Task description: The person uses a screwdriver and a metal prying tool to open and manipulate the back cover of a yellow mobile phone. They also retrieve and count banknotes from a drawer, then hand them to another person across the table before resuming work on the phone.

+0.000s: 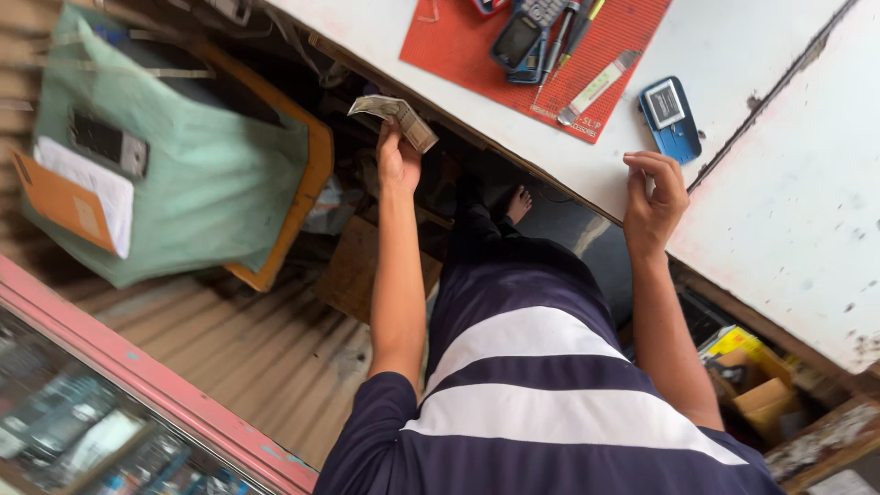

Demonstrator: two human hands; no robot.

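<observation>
While the left hand (398, 161) pinches a limp, light wad of folded banknotes (395, 116) by its lower edge below the bench (587, 165) edge, the right hand (653, 194) hovers half-curled, empty.

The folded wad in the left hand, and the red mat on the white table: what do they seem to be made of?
Folded wad: apparently paper, matte, with creased, bent edges. Red mat: perhaps rubber or soft plastic; flat, dull, finely gridded. Left hand grips the wad.
</observation>
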